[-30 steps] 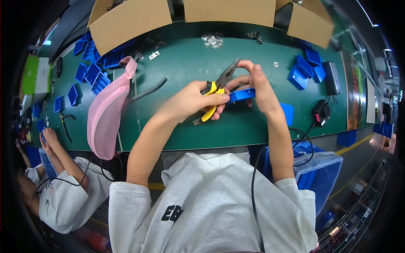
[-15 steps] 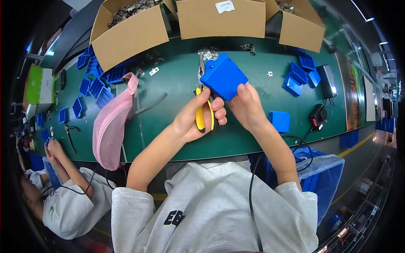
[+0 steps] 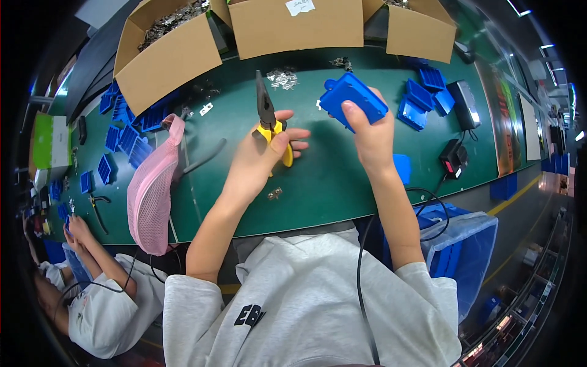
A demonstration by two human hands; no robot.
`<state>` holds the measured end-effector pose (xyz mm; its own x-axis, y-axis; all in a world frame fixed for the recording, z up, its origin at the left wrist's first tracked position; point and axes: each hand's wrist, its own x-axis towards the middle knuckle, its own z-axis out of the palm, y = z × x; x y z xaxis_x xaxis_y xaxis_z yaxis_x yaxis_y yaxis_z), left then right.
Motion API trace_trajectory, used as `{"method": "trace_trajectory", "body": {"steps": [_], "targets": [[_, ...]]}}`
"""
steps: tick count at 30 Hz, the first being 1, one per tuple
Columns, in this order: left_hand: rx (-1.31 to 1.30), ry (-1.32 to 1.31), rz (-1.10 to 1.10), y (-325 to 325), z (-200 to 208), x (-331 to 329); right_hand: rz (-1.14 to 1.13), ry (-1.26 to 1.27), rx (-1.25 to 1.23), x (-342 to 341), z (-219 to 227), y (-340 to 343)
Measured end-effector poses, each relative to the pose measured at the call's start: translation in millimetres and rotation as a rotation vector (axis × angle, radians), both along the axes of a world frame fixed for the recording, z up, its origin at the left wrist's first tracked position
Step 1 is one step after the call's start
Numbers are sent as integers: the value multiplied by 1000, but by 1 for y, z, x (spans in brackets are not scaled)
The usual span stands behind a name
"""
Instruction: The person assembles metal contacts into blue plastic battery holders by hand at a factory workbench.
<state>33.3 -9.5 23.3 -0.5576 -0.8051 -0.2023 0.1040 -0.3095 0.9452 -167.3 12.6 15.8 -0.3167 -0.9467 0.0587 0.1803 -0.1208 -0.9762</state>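
Observation:
My left hand [image 3: 252, 160] is closed around the yellow handles of a pair of long-nose pliers [image 3: 265, 105], with some fingers stretched out past them. The plier jaws point away from me and look closed. Off to the right, my right hand [image 3: 374, 137] grips a flat blue plastic case [image 3: 347, 92], thumb pressed on its near face. The case is tilted above the green table and apart from the pliers. Just below my left hand lies a small metal piece [image 3: 274, 193]. A pile of small metal parts [image 3: 282, 78] sits beyond the pliers.
Cardboard boxes [image 3: 299, 30] line the far edge, two showing metal parts inside. Blue cases [image 3: 416, 104] lie at right near a black adapter [image 3: 454, 159]. A pink mesh pouch [image 3: 153, 189] and more blue cases [image 3: 128, 139] are at left. A co-worker's hands [image 3: 76, 231] work farther left.
My hands have moved apart. The left hand went left with the pliers, its grip loosened; the right carried the blue case right. The small metal piece below my left hand now shows.

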Motion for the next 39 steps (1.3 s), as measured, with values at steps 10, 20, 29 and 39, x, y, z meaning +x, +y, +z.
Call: {"method": "trace_trajectory", "body": {"steps": [10, 20, 29, 39], "targets": [[-275, -365, -78, 11, -14, 1, -90, 518, -156, -2, 0, -4], [-374, -475, -33, 9, -18, -1, -54, 634, -222, -4, -5, -10], [-268, -505, 6, 13, -11, -4, -70, 873, -351, -15, -4, -7], [-718, -611, 122, 12, -13, -5, -8, 921, -485, -14, 2, -8]]}}
